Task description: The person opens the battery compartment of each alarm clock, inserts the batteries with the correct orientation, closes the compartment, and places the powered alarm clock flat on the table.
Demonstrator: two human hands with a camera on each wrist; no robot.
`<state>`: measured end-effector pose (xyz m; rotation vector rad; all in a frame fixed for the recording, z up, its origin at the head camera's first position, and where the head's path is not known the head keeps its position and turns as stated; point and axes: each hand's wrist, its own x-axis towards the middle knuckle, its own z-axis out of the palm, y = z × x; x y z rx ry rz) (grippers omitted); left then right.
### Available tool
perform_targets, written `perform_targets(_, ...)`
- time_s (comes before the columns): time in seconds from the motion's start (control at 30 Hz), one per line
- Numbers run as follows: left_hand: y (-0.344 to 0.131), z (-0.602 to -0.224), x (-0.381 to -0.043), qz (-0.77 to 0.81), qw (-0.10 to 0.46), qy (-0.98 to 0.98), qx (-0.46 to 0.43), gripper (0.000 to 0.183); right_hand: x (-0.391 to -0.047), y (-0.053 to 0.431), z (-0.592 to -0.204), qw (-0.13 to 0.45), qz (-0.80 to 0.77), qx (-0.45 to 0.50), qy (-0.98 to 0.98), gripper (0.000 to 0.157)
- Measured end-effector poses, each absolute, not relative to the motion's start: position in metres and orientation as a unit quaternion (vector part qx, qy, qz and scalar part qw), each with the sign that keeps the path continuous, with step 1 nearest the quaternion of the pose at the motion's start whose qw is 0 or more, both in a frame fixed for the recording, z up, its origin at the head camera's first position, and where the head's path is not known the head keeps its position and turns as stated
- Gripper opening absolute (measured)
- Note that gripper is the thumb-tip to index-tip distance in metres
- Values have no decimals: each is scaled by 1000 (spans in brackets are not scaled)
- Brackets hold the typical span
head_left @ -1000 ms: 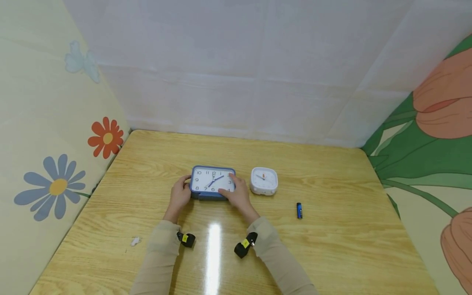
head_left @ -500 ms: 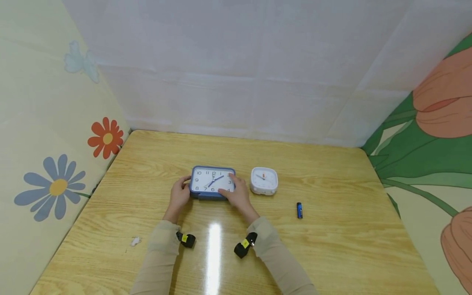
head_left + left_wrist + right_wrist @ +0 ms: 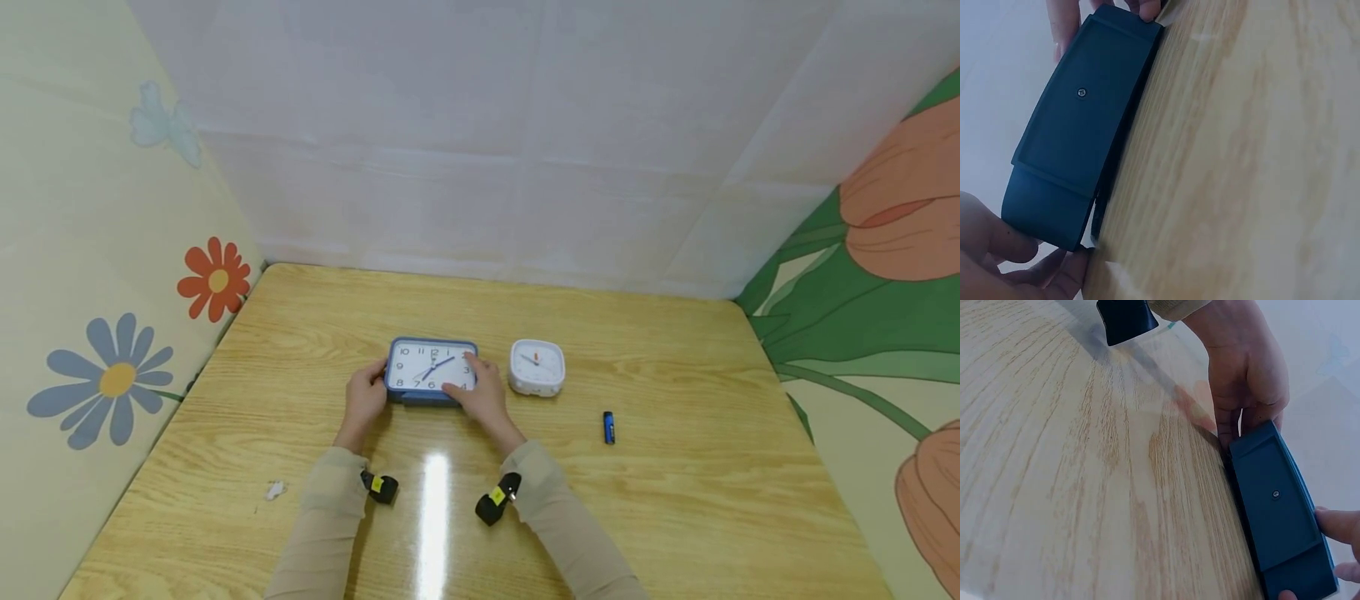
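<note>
A blue rectangular clock (image 3: pixel 411 365) with a white dial lies face up, tilted, on the table in the head view. My left hand (image 3: pixel 365 400) grips its left end. On the right end, my right hand (image 3: pixel 484 395) holds on, thumb and a finger over the dial. The left wrist view shows the clock's dark blue underside (image 3: pixel 1079 103) with one screw, fingers at both ends. In the right wrist view the same blue clock (image 3: pixel 1279 519) sits between both hands. A small white clock (image 3: pixel 536 367) stands just right of my right hand.
A blue battery (image 3: pixel 609 427) lies on the wooden table (image 3: pixel 697 467), right of the white clock. A white scrap (image 3: pixel 276 491) is near the left forearm. Each wrist wears a black camera (image 3: pixel 491 507). A pale cloth (image 3: pixel 480 167) hangs behind the table, with flower-printed panels at the sides.
</note>
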<state>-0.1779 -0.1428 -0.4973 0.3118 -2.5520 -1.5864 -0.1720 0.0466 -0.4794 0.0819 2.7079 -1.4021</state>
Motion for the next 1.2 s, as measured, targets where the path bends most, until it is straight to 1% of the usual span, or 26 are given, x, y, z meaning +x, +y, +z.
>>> perform_targets(0.2, -142, -496, -180, -523, 46, -845, 102, 45, -172, 46, -477, 48, -453, 29, 890, 68)
perform_targets(0.83, -142, -489, -174, -566, 63, -815, 103, 34, -166, 49, -471, 40, -455, 14, 889, 64)
perform_targets(0.97, -141, -485, -170, -559, 84, -818, 104, 31, -164, 50, -469, 21, -453, 5, 891, 62)
perform_targets(1.03, -140, -482, -168, -545, 109, -826, 96, 29, -163, 50, -468, 8, -447, 1, 894, 60)
perform_targets(1.13, -139, -479, -165, -521, 149, -836, 81, 23, -159, 52, -466, -5, -441, -4, 897, 54)
perform_targets(1.2, -138, -476, -163, -504, 170, -844, 72, 20, -157, 53, -464, -17, -440, -16, 898, 46)
